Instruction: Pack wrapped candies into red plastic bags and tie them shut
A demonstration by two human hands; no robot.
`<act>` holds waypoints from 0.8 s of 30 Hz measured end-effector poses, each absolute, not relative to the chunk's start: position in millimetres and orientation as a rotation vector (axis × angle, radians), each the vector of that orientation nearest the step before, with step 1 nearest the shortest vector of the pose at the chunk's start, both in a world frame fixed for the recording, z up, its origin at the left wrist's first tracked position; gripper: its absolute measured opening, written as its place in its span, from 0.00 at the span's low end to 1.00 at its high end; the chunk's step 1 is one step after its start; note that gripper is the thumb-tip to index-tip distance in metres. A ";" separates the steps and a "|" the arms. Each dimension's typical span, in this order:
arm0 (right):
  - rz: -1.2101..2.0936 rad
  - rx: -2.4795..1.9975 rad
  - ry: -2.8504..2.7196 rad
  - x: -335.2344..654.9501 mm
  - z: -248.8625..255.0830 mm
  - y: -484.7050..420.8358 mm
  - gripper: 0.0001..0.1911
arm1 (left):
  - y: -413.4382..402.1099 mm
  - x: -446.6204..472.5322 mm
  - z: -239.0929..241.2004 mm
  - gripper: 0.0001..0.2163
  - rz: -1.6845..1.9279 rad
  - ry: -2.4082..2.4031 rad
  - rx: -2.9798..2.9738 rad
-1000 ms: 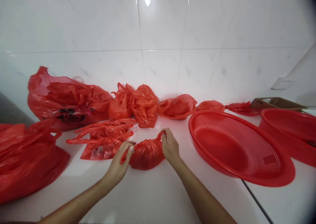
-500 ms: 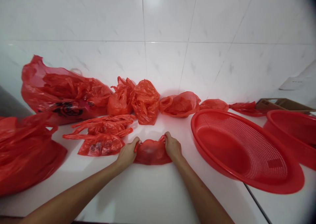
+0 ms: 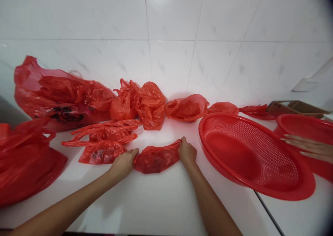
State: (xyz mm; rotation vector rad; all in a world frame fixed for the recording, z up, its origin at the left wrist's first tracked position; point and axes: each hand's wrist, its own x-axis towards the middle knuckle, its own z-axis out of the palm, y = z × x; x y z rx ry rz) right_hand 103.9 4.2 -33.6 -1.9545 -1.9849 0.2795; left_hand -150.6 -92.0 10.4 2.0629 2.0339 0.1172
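Hands: both on one small red plastic bag [image 3: 156,158], one at each end.
Left hand [image 3: 123,163]: stretched in from the lower left, knuckles up, fingers curled shut on the bag's left end, fingertips tucked under and out of sight.
Right hand [image 3: 187,152]: reached in from the lower right, back of the hand up, fingers pinched closed on the bag's right end.
Forearms: bare, low over the white countertop [image 3: 156,201], converging on the bag.
Small red plastic bag: drawn out lengthwise between the two hands, lying on the countertop; thin, glossy, crumpled, with a dark print dimly visible through the film.
Bag position: near the counter's middle, just right of the flattened red bags [image 3: 104,147], left of the red colander [image 3: 255,152], in front of the knotted bags [image 3: 139,104] by the tiled wall [image 3: 169,20].
Flattened red bags: stacked, handles trailing left, touching or nearly touching the left hand; cannot tell which.
Other person's hand [image 3: 309,147]: at the right edge over the red basin [image 3: 299,125], fingers extended, blurred, wrist cut off by the frame.
Hard to make out: print on the held bag unreadable; contents of the large printed bag [image 3: 62,97] not discernible.
Cut off: bulky red bag [image 3: 26,163] at far left, brown tray [image 3: 293,107] partly behind the basin.
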 end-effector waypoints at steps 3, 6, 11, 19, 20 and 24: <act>0.326 -1.921 -1.934 108.6 -35.5 6.9 0.15 | -104.9 -158.5 13.5 0.09 0.181 2.016 2.049; 0.396 -1.853 -1.867 111.8 -38.3 6.8 0.14 | -105.3 -160.7 23.8 0.14 0.216 1.999 2.042; 0.584 -1.649 -1.712 120.0 -43.2 7.3 0.15 | -86.5 -131.5 54.5 0.13 0.443 2.006 2.215; 0.879 -1.229 -1.504 128.8 -46.1 12.5 0.20 | -71.8 -62.4 35.4 0.09 0.364 1.745 2.182; 0.899 -1.203 -1.491 128.8 -45.3 12.2 0.21 | -74.3 -64.3 38.1 0.07 0.371 1.709 2.148; 0.951 -1.182 -1.520 125.9 -44.9 9.6 0.22 | -101.4 -86.6 75.3 0.07 0.417 1.517 2.037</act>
